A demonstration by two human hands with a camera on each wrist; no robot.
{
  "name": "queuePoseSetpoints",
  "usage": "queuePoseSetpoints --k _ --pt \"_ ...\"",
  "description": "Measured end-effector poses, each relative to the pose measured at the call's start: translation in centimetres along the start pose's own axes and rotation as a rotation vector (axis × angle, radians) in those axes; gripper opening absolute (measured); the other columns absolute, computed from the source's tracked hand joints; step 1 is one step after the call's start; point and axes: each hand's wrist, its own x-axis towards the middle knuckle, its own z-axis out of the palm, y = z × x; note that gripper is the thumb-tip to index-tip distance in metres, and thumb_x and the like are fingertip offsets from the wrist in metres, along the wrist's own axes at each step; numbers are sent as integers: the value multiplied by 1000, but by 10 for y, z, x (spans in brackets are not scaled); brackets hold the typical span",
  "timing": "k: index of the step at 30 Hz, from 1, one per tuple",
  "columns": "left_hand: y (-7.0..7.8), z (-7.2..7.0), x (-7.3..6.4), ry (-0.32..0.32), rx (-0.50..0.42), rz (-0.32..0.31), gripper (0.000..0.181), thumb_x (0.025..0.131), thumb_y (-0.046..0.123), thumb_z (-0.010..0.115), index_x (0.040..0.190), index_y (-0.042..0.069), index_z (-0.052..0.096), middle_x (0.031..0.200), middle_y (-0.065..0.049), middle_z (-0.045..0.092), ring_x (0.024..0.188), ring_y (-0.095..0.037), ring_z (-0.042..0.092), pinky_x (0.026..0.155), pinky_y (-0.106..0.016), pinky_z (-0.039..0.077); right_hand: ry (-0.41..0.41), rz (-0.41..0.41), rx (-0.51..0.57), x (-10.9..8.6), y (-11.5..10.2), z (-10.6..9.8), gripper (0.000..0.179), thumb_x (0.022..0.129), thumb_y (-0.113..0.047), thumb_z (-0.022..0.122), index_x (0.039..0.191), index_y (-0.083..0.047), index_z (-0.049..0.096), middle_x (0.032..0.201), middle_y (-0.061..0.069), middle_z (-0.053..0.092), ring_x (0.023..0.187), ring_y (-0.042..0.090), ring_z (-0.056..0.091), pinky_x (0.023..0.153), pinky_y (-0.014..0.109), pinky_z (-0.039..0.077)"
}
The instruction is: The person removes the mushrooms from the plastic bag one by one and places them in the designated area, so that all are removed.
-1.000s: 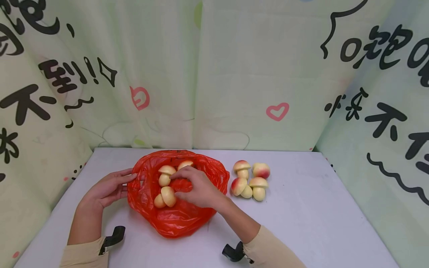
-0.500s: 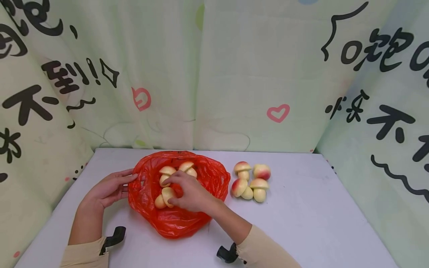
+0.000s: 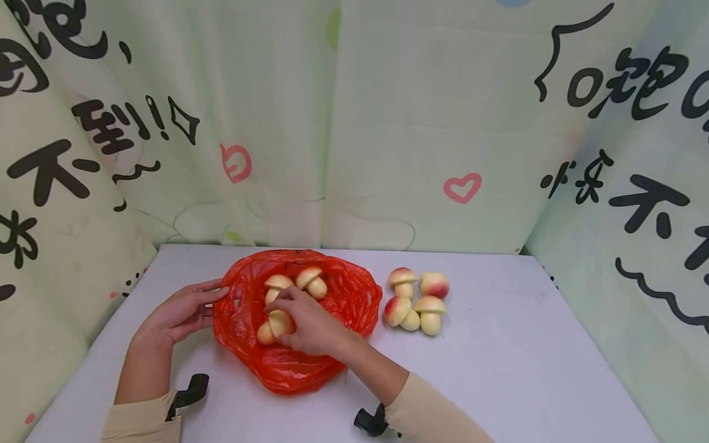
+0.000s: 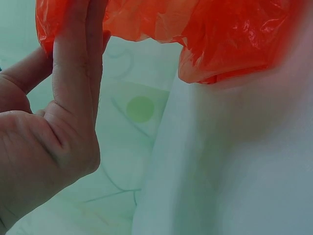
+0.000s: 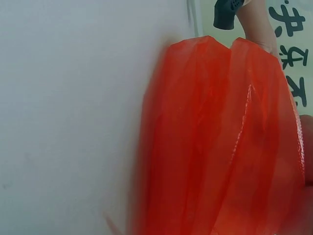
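An open red plastic bag [image 3: 299,378] sits on the table, its mouth spread wide. At its left rim my left hand [image 3: 177,312] holds the plastic between thumb and fingers; the left wrist view shows the long fingers [image 4: 73,73] against the film. My right hand [image 3: 312,326] reaches inside the bag, thumb and fingers around the nearest toy mushroom [image 3: 281,322], a pale cream one. Two more mushrooms lie behind it in the bag: the left mushroom [image 3: 279,282] is partly covered by my fingers, the right mushroom [image 3: 312,283] shows fully. In the right wrist view the bag's side [image 5: 210,137] hides most of my hand.
To the right of the bag, several red-and-cream toy mushrooms [image 3: 416,301] stand and lie in a close cluster on the white table [image 3: 498,344]. A printed pale green curtain [image 3: 388,123] encloses the table at the back and sides.
My right hand has moved left and toward me, from beside the back mushrooms onto the nearest one. The right back mushroom has come into full view. My left hand stays at the rim.
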Motion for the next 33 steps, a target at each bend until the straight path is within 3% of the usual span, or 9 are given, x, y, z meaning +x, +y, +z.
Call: queuePoseSetpoints --k 15,33 --pt "-1 -2 0 -3 6 3 77 107 26 60 167 6 16 109 7 76 96 -16 77 87 -34 64 -68 25 -99 3 -2 12 53 90 -9 80 139 -24 66 140 1 53 126 16 52 96 22 55" --pt "-1 -1 1 -7 7 14 77 107 26 61 166 5 18 108 6 77 96 -17 78 86 -35 64 -45 -8 -147 3 -2 16 51 90 -4 77 136 -22 67 136 1 53 125 17 51 98 23 55"
